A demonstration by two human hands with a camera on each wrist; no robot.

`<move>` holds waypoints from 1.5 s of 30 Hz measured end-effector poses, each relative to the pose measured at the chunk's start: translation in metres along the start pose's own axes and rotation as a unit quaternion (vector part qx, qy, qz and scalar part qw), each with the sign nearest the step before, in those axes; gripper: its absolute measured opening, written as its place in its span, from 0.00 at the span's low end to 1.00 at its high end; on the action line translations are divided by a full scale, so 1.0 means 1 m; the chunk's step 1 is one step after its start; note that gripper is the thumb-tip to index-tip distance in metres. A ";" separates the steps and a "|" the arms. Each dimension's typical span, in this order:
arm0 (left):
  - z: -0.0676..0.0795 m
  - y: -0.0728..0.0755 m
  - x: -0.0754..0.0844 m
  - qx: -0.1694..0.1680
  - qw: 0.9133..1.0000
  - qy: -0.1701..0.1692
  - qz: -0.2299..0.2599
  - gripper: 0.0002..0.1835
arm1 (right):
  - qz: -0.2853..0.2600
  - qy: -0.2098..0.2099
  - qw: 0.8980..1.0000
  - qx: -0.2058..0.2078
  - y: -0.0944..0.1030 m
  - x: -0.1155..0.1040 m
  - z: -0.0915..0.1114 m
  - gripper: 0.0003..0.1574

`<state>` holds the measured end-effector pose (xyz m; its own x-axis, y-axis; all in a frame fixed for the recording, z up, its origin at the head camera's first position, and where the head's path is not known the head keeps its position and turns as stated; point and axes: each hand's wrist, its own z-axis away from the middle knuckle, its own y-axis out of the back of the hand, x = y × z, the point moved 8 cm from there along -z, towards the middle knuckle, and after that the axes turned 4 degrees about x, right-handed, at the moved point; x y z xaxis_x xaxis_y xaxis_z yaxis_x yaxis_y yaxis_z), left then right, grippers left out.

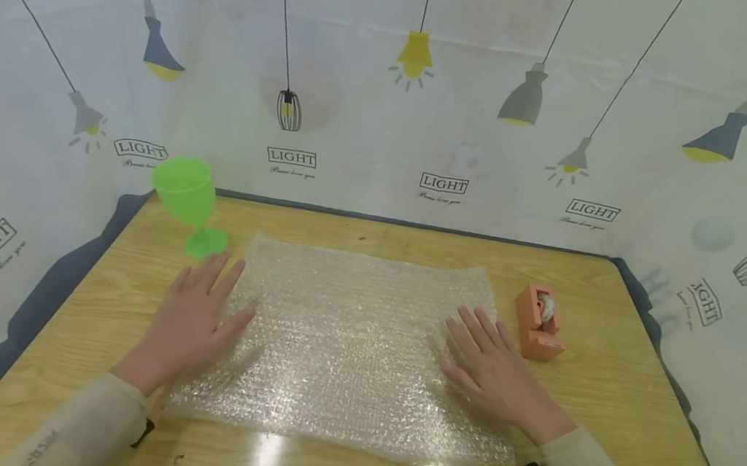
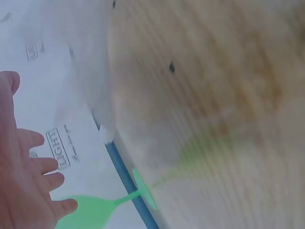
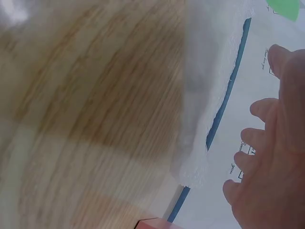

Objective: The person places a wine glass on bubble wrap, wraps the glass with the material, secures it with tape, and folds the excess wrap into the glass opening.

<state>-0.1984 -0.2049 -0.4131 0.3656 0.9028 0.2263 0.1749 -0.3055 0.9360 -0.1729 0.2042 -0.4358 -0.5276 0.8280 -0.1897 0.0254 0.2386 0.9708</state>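
Observation:
A sheet of clear bubble wrap [image 1: 351, 348] lies flat over the middle of the wooden table. My left hand [image 1: 192, 314] is over its left edge, palm down with the fingers spread and relaxed. Just beyond those fingertips stands an upright green plastic goblet [image 1: 186, 193], its foot also showing in the left wrist view, foot [image 2: 144, 188]. Over the sheet's right side my right hand [image 1: 497, 371] is spread the same way, holding nothing. Close to its right stands an orange tape dispenser [image 1: 532, 333] with a roll of tape in it.
Bare wooden table [image 1: 607, 354] surrounds the sheet. A white cloth backdrop [image 1: 360, 64] printed with hanging lamps rises along the back and both sides, with a dark blue band [image 1: 375, 217] at the table's far edge.

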 end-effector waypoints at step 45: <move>-0.046 0.061 -0.109 0.113 0.947 0.283 0.107 0.62 | -0.049 0.043 0.997 -0.038 -0.005 0.020 0.055 0.69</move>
<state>-0.2697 -0.3078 -0.3680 -0.1219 0.8116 0.5714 0.3667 -0.4981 0.7858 -0.1363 0.2474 -0.4522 -0.5951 0.7553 -0.2747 -0.0926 0.2752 0.9569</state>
